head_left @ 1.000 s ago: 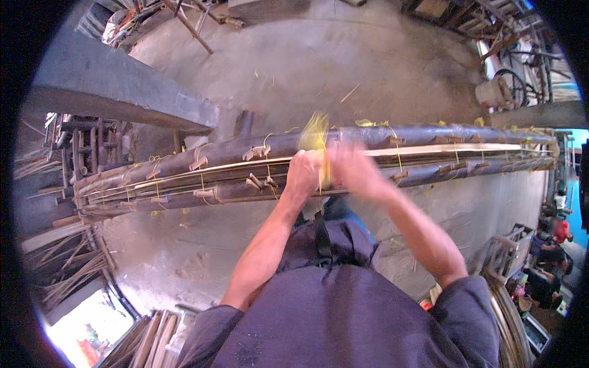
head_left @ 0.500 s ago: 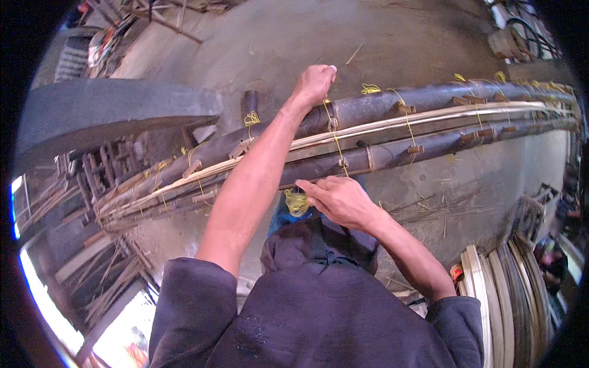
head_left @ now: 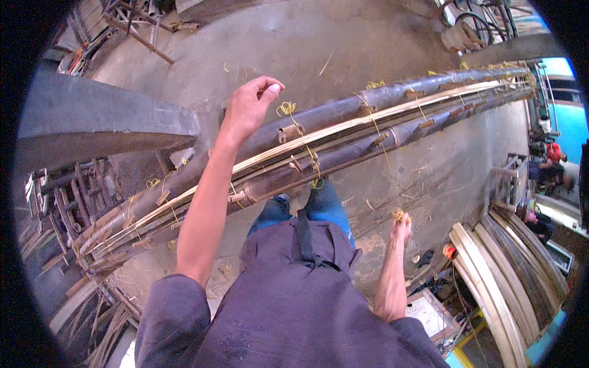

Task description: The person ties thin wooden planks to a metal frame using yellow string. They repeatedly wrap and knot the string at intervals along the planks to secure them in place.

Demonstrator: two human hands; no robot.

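My left hand is raised over the far pole, its fingers bent and thumb tip against the index finger; whether anything is pinched there is too small to see. Lower right, my right hand grips a small bundle of yellow cord, apart from the poles. Before me a long dark far pole and a dark near pole run side by side, with pale thin strips between. Yellow ties cross them at intervals, with short wooden pegs. One yellow loop stands up beside a peg near my left hand.
A thick grey beam juts in from the left. Curved pale boards lean at lower right near an orange can. Sticks lie piled at lower left, and a metal frame stands behind. Another person is at far right.
My right hand has swung away from the near pole to the lower right with the yellow cord. My left hand has shifted left, its fist loosened. The whole view has turned.
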